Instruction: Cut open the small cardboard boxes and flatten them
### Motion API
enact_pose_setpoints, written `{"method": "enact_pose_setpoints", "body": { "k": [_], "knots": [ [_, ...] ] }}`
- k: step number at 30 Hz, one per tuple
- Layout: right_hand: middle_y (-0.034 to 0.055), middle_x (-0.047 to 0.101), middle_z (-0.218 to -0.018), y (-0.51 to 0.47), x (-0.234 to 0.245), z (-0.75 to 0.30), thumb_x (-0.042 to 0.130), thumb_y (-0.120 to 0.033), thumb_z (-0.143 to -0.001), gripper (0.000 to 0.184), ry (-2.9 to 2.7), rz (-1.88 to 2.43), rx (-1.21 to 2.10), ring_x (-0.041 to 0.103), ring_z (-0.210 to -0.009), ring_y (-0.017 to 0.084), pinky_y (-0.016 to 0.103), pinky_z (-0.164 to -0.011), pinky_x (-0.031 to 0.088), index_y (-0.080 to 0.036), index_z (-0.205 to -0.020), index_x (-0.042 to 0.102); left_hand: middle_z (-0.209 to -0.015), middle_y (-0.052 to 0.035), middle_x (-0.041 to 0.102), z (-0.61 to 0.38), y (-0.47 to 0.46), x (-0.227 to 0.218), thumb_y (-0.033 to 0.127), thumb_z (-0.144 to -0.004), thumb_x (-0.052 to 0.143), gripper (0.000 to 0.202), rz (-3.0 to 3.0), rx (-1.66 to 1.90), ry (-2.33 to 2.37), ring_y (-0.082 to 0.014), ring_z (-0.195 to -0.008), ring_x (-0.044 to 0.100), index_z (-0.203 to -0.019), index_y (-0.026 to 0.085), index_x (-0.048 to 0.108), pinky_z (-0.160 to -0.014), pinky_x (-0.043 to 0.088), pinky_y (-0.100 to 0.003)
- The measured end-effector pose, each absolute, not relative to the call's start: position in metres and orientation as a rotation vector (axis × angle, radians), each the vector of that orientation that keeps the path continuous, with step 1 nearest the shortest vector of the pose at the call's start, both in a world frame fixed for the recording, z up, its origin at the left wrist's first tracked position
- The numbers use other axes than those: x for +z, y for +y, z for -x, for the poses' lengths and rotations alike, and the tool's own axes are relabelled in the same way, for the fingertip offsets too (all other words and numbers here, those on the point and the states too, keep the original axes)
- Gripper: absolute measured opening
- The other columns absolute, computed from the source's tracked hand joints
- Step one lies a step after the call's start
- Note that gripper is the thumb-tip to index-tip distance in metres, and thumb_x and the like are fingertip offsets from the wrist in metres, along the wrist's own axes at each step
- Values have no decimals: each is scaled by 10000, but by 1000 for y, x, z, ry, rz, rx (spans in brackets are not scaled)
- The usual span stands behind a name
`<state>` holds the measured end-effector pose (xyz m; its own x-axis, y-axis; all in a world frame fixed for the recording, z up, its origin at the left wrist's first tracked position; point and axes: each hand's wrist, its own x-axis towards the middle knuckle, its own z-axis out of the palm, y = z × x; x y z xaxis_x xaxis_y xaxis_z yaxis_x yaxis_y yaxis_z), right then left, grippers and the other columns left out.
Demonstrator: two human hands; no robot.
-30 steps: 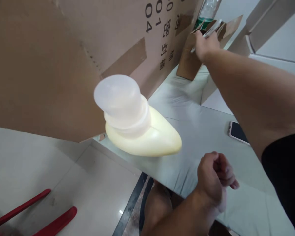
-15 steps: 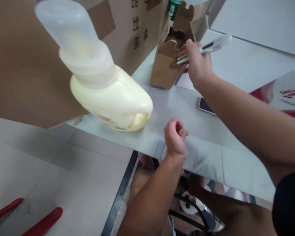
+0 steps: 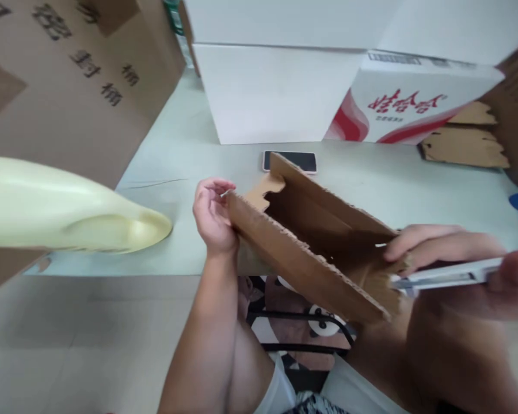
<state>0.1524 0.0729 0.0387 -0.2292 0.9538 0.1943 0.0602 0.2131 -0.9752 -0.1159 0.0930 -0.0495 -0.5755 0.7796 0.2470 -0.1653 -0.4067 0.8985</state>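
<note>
A small brown cardboard box lies tilted on its side between my hands, over the front edge of the pale table. My left hand grips the box's left end, fingers curled around its edge. My right hand holds the box's right end and also pinches a white utility knife, which points left toward the cardboard. A cream plastic jug sits at the left, close to the camera.
A phone lies face up on the table behind the box. A white carton and a white-and-red printed carton stand at the back. A large brown carton stands at the left. Torn cardboard pieces lie at the right.
The small box has come from the back of the table to the front edge and now lies tilted. My left hand has taken hold of its end. The view has swung right.
</note>
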Motion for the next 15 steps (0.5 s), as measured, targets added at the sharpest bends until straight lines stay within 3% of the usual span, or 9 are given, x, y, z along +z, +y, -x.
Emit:
{"method": "enact_pose_setpoints", "body": {
  "k": [4, 7, 11, 13, 15],
  "knots": [
    [104, 804, -976, 62, 33, -195, 593, -730, -932, 529, -1597, 962, 1148, 746, -1113, 364, 490, -835, 623, -260, -953, 834, -938, -96, 701, 98, 89, -49, 563, -1016, 476, 524, -1371, 1884, 1114, -258, -996, 654, -806, 204, 794, -956, 517, -389],
    [89, 807, -934, 53, 20, -220, 506, -679, -991, 543, -1659, 892, 1108, 757, -1029, 324, 455, -809, 596, -277, -849, 843, -913, -102, 701, 86, 93, -50, 625, -1018, 416, 627, -1385, 1906, 1110, -269, -972, 643, -757, 228, 826, -960, 530, -413],
    [60, 783, -1273, 50, 3, -235, 414, -640, -1035, 574, -1593, 920, 1183, 725, -1124, 299, 421, -815, 579, -280, -851, 821, -851, -101, 700, 76, 105, -51, 621, -984, 403, 629, -1394, 1962, 1138, -270, -936, 636, -698, 257, 829, -954, 520, -430],
    [39, 700, -1449, 52, -3, -238, 426, -675, -1024, 568, -1598, 902, 1286, 732, -931, 241, 391, -708, 571, -269, -893, 801, -821, -104, 685, 73, 109, -50, 615, -966, 407, 623, -1358, 1987, 1167, -266, -930, 629, -652, 256, 809, -964, 513, -429],
    [16, 585, -1591, 54, -8, -240, 436, -706, -1012, 564, -1604, 855, 1396, 647, -670, 141, 355, -562, 526, -265, -943, 782, -798, -99, 659, 72, 110, -49, 650, -937, 433, 627, -1268, 1982, 1188, -253, -916, 615, -581, 256, 765, -949, 511, -414]
  ]
}}
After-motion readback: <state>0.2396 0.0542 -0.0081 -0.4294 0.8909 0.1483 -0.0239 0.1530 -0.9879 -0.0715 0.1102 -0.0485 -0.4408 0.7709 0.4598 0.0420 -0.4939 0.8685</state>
